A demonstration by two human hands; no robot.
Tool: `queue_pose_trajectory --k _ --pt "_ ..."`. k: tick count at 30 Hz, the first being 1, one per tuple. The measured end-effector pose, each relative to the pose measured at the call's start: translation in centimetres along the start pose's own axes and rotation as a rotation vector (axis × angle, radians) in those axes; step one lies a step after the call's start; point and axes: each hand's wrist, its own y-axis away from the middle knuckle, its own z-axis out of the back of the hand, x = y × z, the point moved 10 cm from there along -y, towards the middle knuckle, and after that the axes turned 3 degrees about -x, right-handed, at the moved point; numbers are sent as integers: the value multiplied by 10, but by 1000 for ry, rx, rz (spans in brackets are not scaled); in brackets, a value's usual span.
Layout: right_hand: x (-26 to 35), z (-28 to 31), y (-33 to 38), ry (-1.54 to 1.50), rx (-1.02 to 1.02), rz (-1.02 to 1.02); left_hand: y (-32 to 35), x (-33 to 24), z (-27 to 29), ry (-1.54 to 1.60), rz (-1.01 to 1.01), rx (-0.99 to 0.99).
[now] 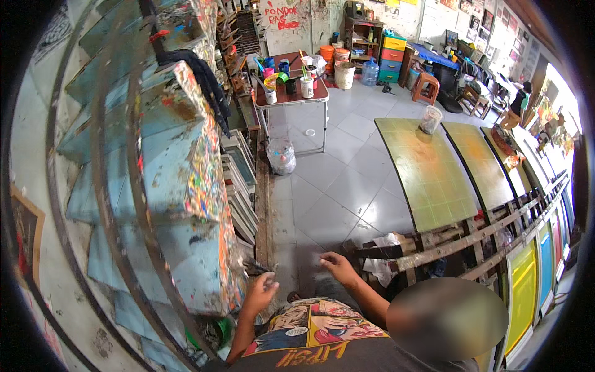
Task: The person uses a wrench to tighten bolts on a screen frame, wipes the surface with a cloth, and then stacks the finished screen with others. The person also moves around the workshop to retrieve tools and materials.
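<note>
My left hand (pixel 260 294) is raised at the lower middle, beside the paint-spattered edge of the blue steps (pixel 155 260). Its fingers are loosely bent and a little apart, with nothing seen in them. To the right, in front of my body, my right hand (pixel 338 268) hangs over the grey tiled floor (pixel 331 214). Its fingers are half curled, slightly parted, and I see no object in them. Closest to this hand are the dark metal rack (pixel 427 257) and some crumpled white paper (pixel 380 263). Neither hand appears to touch anything.
Large green-yellow panels (pixel 427 177) lie on the rack at right; a clear tub (pixel 430 119) stands on one. Ahead is a small table (pixel 291 96) with paint pots, a filled plastic bag (pixel 281 156) below it. Framed screens (pixel 238 186) lean along the steps; curved metal railings (pixel 133 155) cross the left.
</note>
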Motion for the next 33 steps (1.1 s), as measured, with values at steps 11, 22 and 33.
queue_pose_trajectory --k 11,22,33 --pt "-69 89 -214 -230 -107 -358 -226 27 -12 -124 264 89" --pt "57 210 -488 -176 -70 -236 -466 -3 -34 -240 306 85" --pt "57 276 -692 -306 -135 -371 -810 5 -70 -165 168 191"
